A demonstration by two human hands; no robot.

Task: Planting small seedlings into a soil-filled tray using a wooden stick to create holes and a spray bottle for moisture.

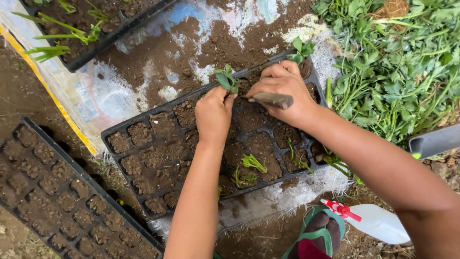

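A black seedling tray (111,133) filled with soil lies on a white sack in the middle of the view. My left hand (213,115) pinches a small green seedling (227,79) at a cell on the tray's far edge. My right hand (282,91), just to the right of it, grips a short wooden stick (274,100) that points toward the same cell. Another seedling (302,49) stands in the far right corner cell. Several small seedlings (253,163) sit in cells near the tray's near right side.
A second soil-filled black tray (33,130) lies at the lower left. A third tray (103,41) with grassy shoots is at the top left. A pile of cut green plants (397,62) fills the right. A white spray bottle (378,223) and my sandalled foot (318,232) are at the bottom.
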